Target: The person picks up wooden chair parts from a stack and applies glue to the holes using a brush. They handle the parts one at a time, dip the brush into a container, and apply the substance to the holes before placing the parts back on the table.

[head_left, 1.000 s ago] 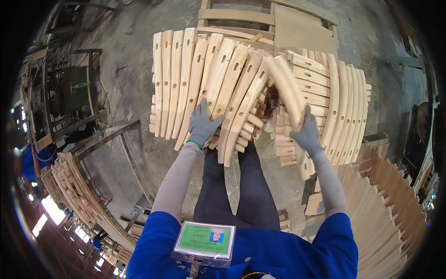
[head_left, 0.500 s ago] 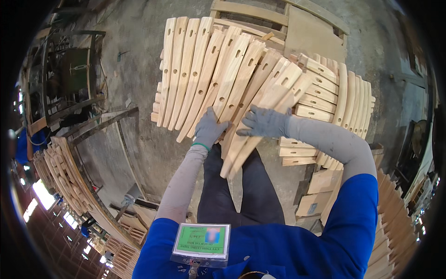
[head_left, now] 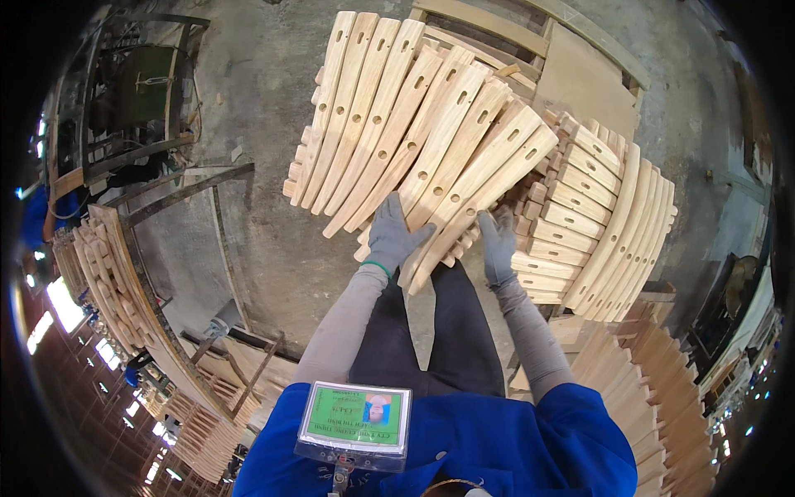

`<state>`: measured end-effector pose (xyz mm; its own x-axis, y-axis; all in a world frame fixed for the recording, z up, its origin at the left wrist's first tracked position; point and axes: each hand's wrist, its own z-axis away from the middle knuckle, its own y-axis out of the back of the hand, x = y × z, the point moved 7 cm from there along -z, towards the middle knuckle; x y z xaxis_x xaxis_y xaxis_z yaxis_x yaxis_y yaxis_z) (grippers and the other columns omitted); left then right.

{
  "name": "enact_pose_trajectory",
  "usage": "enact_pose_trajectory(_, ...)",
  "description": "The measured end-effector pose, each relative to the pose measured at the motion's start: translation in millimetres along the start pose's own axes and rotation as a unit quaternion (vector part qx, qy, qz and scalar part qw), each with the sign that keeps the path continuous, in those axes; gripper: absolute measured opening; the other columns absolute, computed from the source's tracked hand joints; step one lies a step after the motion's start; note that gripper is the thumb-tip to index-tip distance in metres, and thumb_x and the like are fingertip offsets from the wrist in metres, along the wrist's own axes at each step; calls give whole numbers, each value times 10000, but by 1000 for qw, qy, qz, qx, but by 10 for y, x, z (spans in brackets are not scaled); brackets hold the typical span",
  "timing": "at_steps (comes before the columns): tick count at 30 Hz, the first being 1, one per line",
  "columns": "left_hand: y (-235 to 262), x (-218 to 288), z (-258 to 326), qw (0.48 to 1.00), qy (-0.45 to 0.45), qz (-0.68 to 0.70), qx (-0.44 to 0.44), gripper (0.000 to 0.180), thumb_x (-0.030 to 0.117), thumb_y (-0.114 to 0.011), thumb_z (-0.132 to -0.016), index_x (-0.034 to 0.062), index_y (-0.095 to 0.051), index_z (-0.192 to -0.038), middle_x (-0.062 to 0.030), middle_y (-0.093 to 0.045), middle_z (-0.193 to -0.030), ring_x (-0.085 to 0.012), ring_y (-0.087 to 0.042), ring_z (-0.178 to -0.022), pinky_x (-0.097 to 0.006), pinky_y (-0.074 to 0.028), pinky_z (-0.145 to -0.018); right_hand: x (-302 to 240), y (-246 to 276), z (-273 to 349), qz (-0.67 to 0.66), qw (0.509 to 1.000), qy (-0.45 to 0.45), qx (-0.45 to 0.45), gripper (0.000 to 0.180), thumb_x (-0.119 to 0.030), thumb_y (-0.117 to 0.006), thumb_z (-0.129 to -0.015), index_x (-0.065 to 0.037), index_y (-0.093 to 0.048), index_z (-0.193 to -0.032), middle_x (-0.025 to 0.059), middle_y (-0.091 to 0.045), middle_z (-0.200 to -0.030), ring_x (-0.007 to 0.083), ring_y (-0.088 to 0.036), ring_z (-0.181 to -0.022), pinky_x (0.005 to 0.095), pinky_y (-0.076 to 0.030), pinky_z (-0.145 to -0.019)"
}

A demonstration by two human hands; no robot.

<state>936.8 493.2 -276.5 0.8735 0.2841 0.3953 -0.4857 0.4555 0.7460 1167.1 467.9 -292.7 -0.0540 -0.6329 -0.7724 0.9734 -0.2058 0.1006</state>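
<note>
A fanned row of pale, curved wooden pieces (head_left: 414, 157), each with a slot and a round hole, lies on a stack in front of me. My left hand (head_left: 396, 236), in a grey glove, rests on the near ends of the middle pieces, fingers stretched out and thumb apart. My right hand (head_left: 497, 247), also gloved, is at the right edge of the outermost piece (head_left: 489, 199). Its fingers are extended and point away from me. Near ends of two pieces jut toward my legs between my hands. Neither hand is closed round a piece.
Right of the row stands another stack of slotted wooden pieces (head_left: 575, 217), with curved ones (head_left: 625, 236) beside it. A wooden pallet frame (head_left: 484, 29) is beyond. Metal frames (head_left: 174, 83) and a rack of wooden parts (head_left: 124, 286) stand left; more boards (head_left: 654, 398) lie lower right.
My right hand has moved from on top of the rightmost pieces to their right edge. Those pieces now lie farther from my legs and more evenly fanned. My left hand stays near the ends.
</note>
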Motion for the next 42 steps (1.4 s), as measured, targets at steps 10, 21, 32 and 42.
enact_pose_trajectory(10, -144, 15, -474, 941, 86, 285, -163, 938, 585, -748, -622, -25, -472, -1278, -200, -582, -1177, -286, -589, -1059, -357, -460, -919, 167, -307, -71, -245, 963, -105, 36, 479, -256, -703, -837, 50, -552, -1173, 107, -614, -1080, 160, -588, -942, 284, -475, -825)
enact_pose_trajectory(21, -63, 691, 192, 783, -78, 590, -181, 684, 244, -767, -720, -26, -467, -1273, -118, -586, -1182, -228, -546, -1047, -335, -431, -937, 203, 107, 569, -211, 960, -83, -166, 376, -214, -398, -1002, 10, -454, -1298, 133, -540, -1243, 216, -533, -1118, 341, -456, -949)
enact_pose_trajectory(32, 924, 445, 1868, 862, -74, 467, -181, 986, 460, -779, -590, 9, -342, -1349, -202, -537, -1225, -291, -527, -1155, -369, -415, -961, -160, 181, 2186, -133, 981, -122, -69, 801, -458, -579, -872, -66, -182, -1447, 201, -427, -1320, 306, -464, -1140, 488, -404, -957)
enact_pose_trajectory(42, 2964, -876, 3771, 858, -288, 425, 23, 911, 304, -755, -590, 64, -325, -1356, -156, -555, -1186, -260, -543, -1114, -357, -414, -957, -1143, -1995, 3598, -124, 967, 154, -163, 762, -304, -639, -773, -30, -272, -1381, 184, -471, -1243, 289, -513, -1056, 441, -446, -899)
